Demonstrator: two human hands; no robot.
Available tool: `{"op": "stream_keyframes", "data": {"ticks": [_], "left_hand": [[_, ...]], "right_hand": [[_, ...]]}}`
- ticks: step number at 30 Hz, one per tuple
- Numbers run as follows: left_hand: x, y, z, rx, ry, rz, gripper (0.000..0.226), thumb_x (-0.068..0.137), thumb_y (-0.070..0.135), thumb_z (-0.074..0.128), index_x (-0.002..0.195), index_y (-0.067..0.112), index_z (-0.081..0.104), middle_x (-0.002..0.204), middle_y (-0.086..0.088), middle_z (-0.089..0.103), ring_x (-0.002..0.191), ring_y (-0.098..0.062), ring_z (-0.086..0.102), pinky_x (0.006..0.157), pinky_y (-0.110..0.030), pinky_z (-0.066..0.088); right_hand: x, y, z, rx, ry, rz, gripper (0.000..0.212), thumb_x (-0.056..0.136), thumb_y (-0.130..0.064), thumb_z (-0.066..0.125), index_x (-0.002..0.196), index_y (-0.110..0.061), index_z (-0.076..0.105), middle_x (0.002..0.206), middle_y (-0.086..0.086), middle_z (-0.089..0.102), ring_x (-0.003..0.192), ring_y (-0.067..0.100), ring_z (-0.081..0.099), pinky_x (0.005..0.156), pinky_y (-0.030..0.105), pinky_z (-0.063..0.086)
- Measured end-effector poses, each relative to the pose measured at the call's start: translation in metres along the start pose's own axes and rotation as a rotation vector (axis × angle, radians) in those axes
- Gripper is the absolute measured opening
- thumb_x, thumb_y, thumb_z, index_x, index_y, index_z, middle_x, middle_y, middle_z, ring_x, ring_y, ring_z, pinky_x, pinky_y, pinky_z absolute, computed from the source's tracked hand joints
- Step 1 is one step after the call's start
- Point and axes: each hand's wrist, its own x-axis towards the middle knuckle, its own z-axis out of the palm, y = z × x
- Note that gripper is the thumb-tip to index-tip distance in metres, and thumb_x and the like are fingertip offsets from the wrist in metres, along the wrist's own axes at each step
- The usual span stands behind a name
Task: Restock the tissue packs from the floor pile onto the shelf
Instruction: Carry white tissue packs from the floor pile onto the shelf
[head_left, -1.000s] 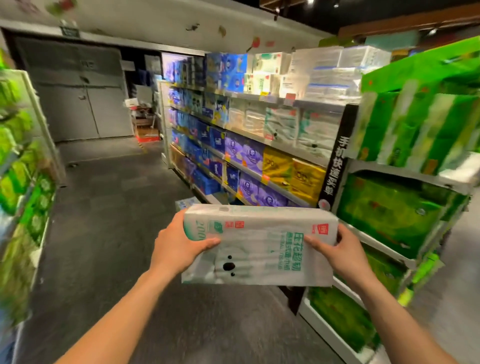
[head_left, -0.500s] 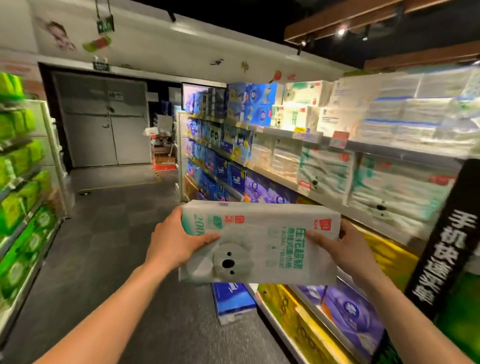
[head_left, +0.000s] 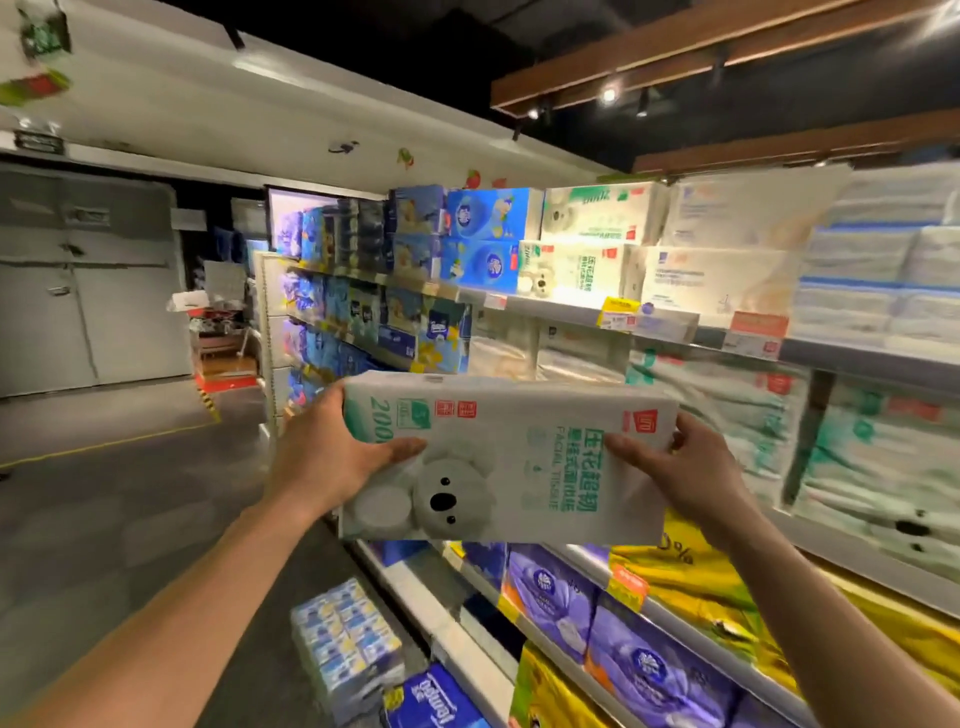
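Note:
A long white tissue pack (head_left: 514, 457) with a grey koala and green lettering is held level at chest height in front of the shelf unit (head_left: 675, 332). My left hand (head_left: 332, 457) grips its left end, thumb on the front face. My right hand (head_left: 685, 467) grips its right end the same way. Behind the pack, the middle shelf carries matching white-and-green koala packs (head_left: 727, 410), blurred. More koala packs (head_left: 587, 244) sit on the top shelf.
Blue tissue packs (head_left: 348, 644) and a dark blue pack (head_left: 436, 696) lie on the floor at the shelf's foot. Purple packs (head_left: 613, 623) and yellow packs (head_left: 691, 592) fill the lower shelves. The grey aisle floor (head_left: 114, 493) runs left toward grey double doors (head_left: 83, 286).
The view has swung left and up along the shelves, from the green end display to the white koala packs. Both hands have kept the pack and raised it slightly toward the middle shelf.

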Motion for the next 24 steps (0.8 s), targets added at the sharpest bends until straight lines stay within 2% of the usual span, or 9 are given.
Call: {"op": "stream_keyframes", "data": {"ticks": [6, 10, 13, 16, 18, 21, 24], "left_hand": [[0.151, -0.026, 0.021, -0.039, -0.077, 0.099, 0.086, 0.049, 0.060, 0.086, 0.120, 0.024, 0.054, 0.099, 0.010, 0.063, 0.080, -0.006, 0.061, 0.058, -0.019, 0.048], [0.235, -0.033, 0.051, -0.148, -0.114, 0.171, 0.082, 0.045, 0.060, 0.086, 0.114, 0.029, 0.055, 0.094, 0.015, 0.063, 0.081, 0.001, 0.061, 0.060, -0.021, 0.051], [0.294, -0.033, 0.077, -0.198, -0.105, 0.225, 0.078, 0.049, 0.053, 0.091, 0.116, 0.028, 0.059, 0.098, 0.013, 0.067, 0.084, -0.001, 0.064, 0.065, -0.027, 0.055], [0.350, -0.026, 0.100, -0.241, -0.066, 0.270, 0.071, 0.053, 0.049, 0.092, 0.113, 0.028, 0.061, 0.097, 0.013, 0.068, 0.083, 0.002, 0.062, 0.063, -0.024, 0.052], [0.387, -0.018, 0.110, -0.251, -0.066, 0.288, 0.065, 0.054, 0.049, 0.092, 0.108, 0.028, 0.062, 0.093, 0.015, 0.067, 0.081, 0.003, 0.062, 0.059, -0.020, 0.049], [0.444, -0.009, 0.124, -0.282, -0.040, 0.335, 0.065, 0.054, 0.051, 0.091, 0.106, 0.025, 0.064, 0.095, 0.011, 0.069, 0.084, -0.005, 0.067, 0.067, -0.029, 0.058], [0.496, 0.001, 0.135, -0.340, -0.053, 0.349, 0.063, 0.054, 0.052, 0.091, 0.105, 0.025, 0.065, 0.094, 0.011, 0.071, 0.083, -0.005, 0.069, 0.069, -0.033, 0.061]], "right_hand": [[0.089, -0.011, 0.055, -0.046, 0.153, 0.013, 0.034, 0.072, -0.037, 0.088, 0.097, -0.022, 0.071, 0.091, -0.006, 0.076, 0.083, 0.012, 0.072, 0.073, 0.041, 0.061], [0.146, -0.019, 0.066, -0.123, 0.217, -0.007, 0.039, 0.073, -0.043, 0.085, 0.103, -0.022, 0.070, 0.094, -0.006, 0.074, 0.085, 0.015, 0.070, 0.065, 0.036, 0.058], [0.195, -0.022, 0.073, -0.150, 0.240, -0.028, 0.045, 0.072, -0.047, 0.082, 0.105, -0.021, 0.068, 0.098, -0.005, 0.073, 0.091, 0.019, 0.070, 0.077, 0.044, 0.061], [0.250, -0.028, 0.073, -0.179, 0.304, -0.039, 0.050, 0.071, -0.046, 0.085, 0.109, -0.018, 0.068, 0.098, -0.004, 0.073, 0.091, 0.019, 0.070, 0.077, 0.041, 0.061], [0.287, -0.033, 0.072, -0.196, 0.337, -0.042, 0.058, 0.066, -0.053, 0.085, 0.110, -0.019, 0.070, 0.099, -0.004, 0.075, 0.090, 0.020, 0.072, 0.078, 0.044, 0.062], [0.340, -0.044, 0.071, -0.229, 0.354, -0.059, 0.067, 0.058, -0.065, 0.083, 0.110, -0.024, 0.073, 0.099, -0.005, 0.076, 0.088, 0.019, 0.074, 0.077, 0.047, 0.063], [0.387, -0.062, 0.070, -0.239, 0.408, -0.099, 0.075, 0.048, -0.074, 0.082, 0.103, -0.024, 0.076, 0.094, -0.005, 0.077, 0.085, 0.018, 0.075, 0.076, 0.050, 0.063]]}}
